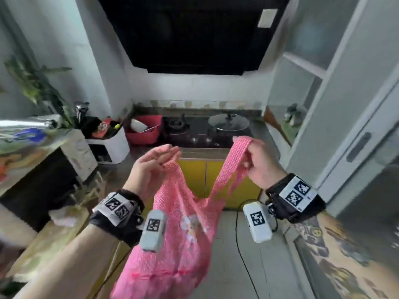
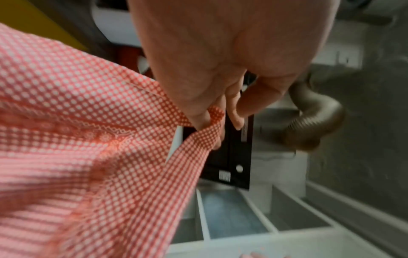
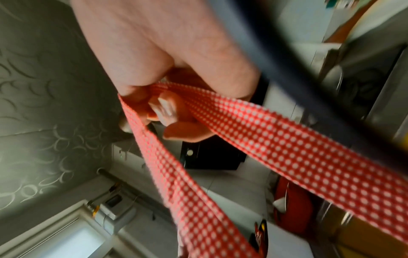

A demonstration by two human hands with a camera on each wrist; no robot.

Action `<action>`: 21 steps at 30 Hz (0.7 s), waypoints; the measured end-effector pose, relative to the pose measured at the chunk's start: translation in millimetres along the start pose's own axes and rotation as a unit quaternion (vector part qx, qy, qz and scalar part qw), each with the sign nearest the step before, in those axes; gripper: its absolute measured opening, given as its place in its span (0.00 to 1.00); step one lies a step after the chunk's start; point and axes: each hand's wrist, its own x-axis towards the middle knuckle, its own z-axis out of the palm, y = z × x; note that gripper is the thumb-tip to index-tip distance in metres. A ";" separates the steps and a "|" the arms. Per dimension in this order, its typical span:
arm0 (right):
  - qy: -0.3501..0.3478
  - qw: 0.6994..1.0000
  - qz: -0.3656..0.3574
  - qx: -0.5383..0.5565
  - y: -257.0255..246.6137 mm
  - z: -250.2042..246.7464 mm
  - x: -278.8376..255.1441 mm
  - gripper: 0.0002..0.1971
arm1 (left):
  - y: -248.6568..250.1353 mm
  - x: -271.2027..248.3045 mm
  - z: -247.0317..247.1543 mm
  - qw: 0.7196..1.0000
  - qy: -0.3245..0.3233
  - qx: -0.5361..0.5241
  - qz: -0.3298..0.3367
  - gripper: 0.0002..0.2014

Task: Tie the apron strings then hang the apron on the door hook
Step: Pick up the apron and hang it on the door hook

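Note:
A pink checked apron (image 1: 177, 229) hangs in front of me in the head view, held up by both hands. My left hand (image 1: 160, 158) pinches the top corner of the apron (image 2: 110, 139) between thumb and fingers (image 2: 203, 118). My right hand (image 1: 252, 156) holds the looped strap (image 1: 233, 167), which runs over its curled fingers (image 3: 167, 111) as two bands of strap (image 3: 287, 148). No door hook is visible.
Ahead is a kitchen counter with a gas stove (image 1: 207, 130), a pot lid (image 1: 228, 123), a red basin (image 1: 144, 130) and yellow cabinet doors (image 1: 205, 180) below. A microwave (image 1: 73, 156) stands left. A sliding door (image 1: 356, 137) is at the right. A black range hood (image 1: 190, 33) hangs above.

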 end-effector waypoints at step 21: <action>0.386 0.910 -0.152 -0.030 -169.0 -199.1 -37.0 0.08 | -76.8 193.1 287.5 0.749 -0.586 0.309 0.006 0.21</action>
